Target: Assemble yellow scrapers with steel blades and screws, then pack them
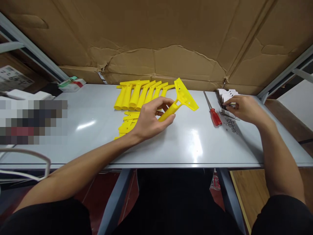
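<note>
My left hand is closed round the shaft of a yellow plastic scraper handle, held above the table with its wide, holed head tilted up to the right. My right hand reaches to a row of thin white packets at the back right. Its fingertips are pinched together there, and what lies between them is too small to make out. Just below that hand is a scatter of small metal screws. To their left lies a screwdriver with a red handle, its shaft pointing away from me.
Several more yellow scraper handles lie side by side at the back, with flat yellow plates in front of them. Cardboard walls off the table's far side. A small white, green and red box sits back left.
</note>
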`<state>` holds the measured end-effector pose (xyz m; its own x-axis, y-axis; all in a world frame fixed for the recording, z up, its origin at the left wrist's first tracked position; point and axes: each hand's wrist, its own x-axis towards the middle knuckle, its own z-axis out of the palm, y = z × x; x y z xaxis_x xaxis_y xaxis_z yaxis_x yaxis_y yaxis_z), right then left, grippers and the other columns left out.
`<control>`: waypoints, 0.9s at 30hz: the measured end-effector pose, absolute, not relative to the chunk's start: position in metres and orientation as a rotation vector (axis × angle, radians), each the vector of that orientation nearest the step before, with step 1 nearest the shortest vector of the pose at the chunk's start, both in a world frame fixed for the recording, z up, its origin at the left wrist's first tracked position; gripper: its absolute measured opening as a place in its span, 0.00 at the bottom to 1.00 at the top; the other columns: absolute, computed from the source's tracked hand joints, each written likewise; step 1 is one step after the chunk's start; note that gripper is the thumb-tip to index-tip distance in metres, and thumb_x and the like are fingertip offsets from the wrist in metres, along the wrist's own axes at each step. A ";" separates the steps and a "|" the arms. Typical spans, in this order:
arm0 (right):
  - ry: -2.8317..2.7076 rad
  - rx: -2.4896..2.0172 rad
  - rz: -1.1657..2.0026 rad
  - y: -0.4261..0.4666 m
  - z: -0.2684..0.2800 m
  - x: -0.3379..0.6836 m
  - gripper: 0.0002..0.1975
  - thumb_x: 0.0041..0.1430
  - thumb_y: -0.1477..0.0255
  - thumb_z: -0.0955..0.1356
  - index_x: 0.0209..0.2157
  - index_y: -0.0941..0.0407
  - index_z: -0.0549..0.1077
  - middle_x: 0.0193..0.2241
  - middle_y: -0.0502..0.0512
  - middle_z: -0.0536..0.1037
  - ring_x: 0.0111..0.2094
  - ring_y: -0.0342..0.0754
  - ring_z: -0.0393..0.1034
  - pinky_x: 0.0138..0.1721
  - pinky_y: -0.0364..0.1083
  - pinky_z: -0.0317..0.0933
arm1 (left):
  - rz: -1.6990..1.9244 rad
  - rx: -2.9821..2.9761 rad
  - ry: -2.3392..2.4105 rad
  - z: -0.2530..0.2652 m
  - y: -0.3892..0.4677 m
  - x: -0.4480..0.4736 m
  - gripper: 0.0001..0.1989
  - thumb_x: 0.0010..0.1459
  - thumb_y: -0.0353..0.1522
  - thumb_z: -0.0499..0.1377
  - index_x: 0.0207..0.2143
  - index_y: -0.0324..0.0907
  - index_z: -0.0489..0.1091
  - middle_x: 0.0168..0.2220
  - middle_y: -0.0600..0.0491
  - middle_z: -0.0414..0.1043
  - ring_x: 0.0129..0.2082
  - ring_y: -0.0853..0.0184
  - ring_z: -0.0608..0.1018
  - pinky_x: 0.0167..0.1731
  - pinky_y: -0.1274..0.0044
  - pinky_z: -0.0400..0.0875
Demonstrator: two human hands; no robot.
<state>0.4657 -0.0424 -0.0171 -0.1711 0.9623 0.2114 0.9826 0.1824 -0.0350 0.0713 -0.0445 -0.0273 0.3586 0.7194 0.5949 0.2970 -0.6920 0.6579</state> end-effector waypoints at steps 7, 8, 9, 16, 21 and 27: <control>-2.369 -2.022 0.045 -0.026 -0.026 0.493 0.15 0.58 0.66 0.71 0.46 0.51 0.85 0.34 0.55 0.84 0.34 0.51 0.72 0.34 0.49 0.60 | 1.176 1.844 0.839 -0.036 -0.039 0.075 0.20 0.61 0.41 0.67 0.51 0.42 0.69 0.35 0.56 0.69 0.29 0.72 0.74 0.21 0.83 0.70; -2.357 -2.032 0.058 -0.026 -0.025 0.492 0.13 0.59 0.66 0.71 0.44 0.51 0.85 0.33 0.55 0.84 0.33 0.51 0.72 0.35 0.49 0.60 | 1.178 1.853 0.835 -0.037 -0.039 0.075 0.20 0.62 0.41 0.67 0.51 0.42 0.70 0.34 0.56 0.69 0.28 0.73 0.73 0.22 0.82 0.70; -2.339 -2.033 0.061 -0.026 -0.024 0.491 0.12 0.59 0.67 0.71 0.42 0.51 0.85 0.33 0.55 0.83 0.32 0.50 0.71 0.34 0.49 0.59 | 1.177 1.864 0.830 -0.038 -0.039 0.075 0.19 0.62 0.42 0.66 0.51 0.42 0.70 0.34 0.56 0.68 0.28 0.73 0.72 0.23 0.82 0.70; -2.209 -1.973 -0.009 -0.041 -0.008 0.481 0.04 0.60 0.71 0.71 0.33 0.54 0.80 0.27 0.54 0.80 0.27 0.45 0.67 0.33 0.48 0.56 | 1.148 1.929 0.801 -0.035 -0.043 0.075 0.17 0.64 0.41 0.66 0.50 0.42 0.71 0.33 0.57 0.68 0.27 0.74 0.72 0.25 0.81 0.72; -1.907 -1.763 -0.184 -0.052 0.002 0.458 0.17 0.65 0.74 0.68 0.55 0.57 0.76 0.37 0.58 0.80 0.32 0.43 0.70 0.38 0.46 0.62 | 1.063 1.947 0.806 -0.031 -0.046 0.075 0.17 0.62 0.40 0.66 0.48 0.41 0.69 0.35 0.57 0.69 0.23 0.75 0.74 0.23 0.81 0.73; -1.486 -1.021 0.540 -0.071 0.004 0.398 0.14 0.59 0.74 0.75 0.44 0.53 0.70 0.28 0.49 0.73 0.23 0.44 0.74 0.21 0.45 0.63 | 0.926 2.032 0.799 -0.029 -0.051 0.074 0.17 0.58 0.39 0.68 0.44 0.41 0.69 0.29 0.59 0.68 0.23 0.74 0.73 0.22 0.80 0.67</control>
<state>0.3982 -0.0713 0.0035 0.0779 0.8329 0.5479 0.2863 0.5077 -0.8126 0.0742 -0.0507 -0.0291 0.5431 0.7675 0.3406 0.2236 -0.5232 0.8224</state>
